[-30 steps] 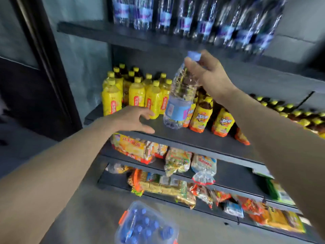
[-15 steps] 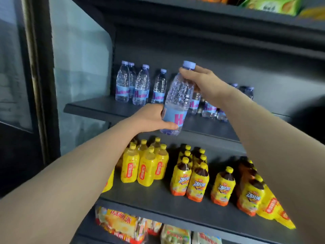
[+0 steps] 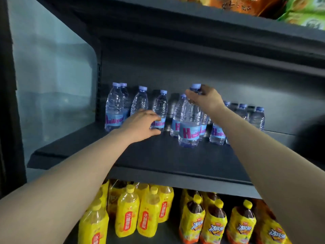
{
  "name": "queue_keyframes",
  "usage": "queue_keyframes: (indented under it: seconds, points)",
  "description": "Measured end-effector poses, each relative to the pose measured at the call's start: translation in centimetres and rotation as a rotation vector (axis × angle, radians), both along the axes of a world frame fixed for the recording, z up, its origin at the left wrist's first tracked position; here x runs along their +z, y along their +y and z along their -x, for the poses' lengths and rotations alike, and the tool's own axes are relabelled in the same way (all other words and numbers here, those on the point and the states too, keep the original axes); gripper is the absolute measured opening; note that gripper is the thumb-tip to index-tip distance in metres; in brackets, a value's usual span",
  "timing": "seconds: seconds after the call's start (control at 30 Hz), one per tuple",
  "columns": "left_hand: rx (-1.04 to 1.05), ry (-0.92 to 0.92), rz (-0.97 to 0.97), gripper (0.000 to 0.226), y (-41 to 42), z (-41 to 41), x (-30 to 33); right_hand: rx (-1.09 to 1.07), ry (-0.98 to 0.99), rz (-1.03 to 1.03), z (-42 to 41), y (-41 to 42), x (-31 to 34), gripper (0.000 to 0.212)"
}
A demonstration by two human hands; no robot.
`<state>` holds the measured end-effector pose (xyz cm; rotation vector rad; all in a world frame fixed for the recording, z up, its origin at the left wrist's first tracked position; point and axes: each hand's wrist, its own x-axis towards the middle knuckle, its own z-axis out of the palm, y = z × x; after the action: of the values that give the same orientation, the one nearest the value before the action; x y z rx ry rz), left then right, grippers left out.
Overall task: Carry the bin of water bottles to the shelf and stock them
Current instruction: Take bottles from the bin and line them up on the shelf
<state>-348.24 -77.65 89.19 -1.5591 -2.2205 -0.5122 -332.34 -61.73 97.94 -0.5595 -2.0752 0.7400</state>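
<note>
while my right hand pinches the neck of a water bottle just under its lilac cap, the bottle stands upright with its base on the dark shelf, in front of the row already standing there. my fingers are closed around the neck from the right, and the thumb side is hidden behind the cap, so i can't see how tight the hold is.

my left hand is flat and loosely spread, palm down, low over the shelf just beside the label of another bottle; whether the fingertips touch that label i cannot tell. it holds nothing.

the row of stocked bottles sits toward the back wall, leaving a broad bare strip of board between them and the shelf's front lip. left of the row the board runs empty to the frosted side panel, which closes that end. overhead, the underside of the next shelf leaves clear room above the caps.

my right forearm cuts across the bottles on the right, so only caps and parts of labels show there. a dark blurred shape at the far right edge hides the shelf's end. below, yellow drink bottles and dark tea bottles are cut off by the frame bottom. the bin is out of view.
</note>
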Motion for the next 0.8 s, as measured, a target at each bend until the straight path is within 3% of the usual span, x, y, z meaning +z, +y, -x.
queue_keyframes:
  seconds: [0.23, 0.3, 0.4, 0.63, 0.8]
  points:
    - [0.154, 0.344, -0.031, 0.062, 1.5, 6.1, -1.7, -0.149, -0.025, 0.008, 4.7, 3.6, -2.7, 0.028]
    - [0.157, 0.407, -0.044, 0.061, 1.7, 7.5, -2.2, -0.157, -0.040, 0.021, 6.4, 4.3, -3.3, 0.039]
    - [0.137, 0.474, -0.041, 0.055, 1.9, 8.8, -2.7, -0.149, -0.046, 0.039, 9.1, 4.7, -3.6, 0.050]
    - [0.110, 0.538, -0.081, 0.063, 1.7, 10.0, -3.5, -0.131, -0.054, 0.008, 13.8, 2.8, -4.1, 0.047]
    - [0.129, 0.556, -0.082, 0.078, 1.6, 10.4, -4.0, -0.151, -0.246, 0.029, 13.1, 2.8, -4.2, 0.072]
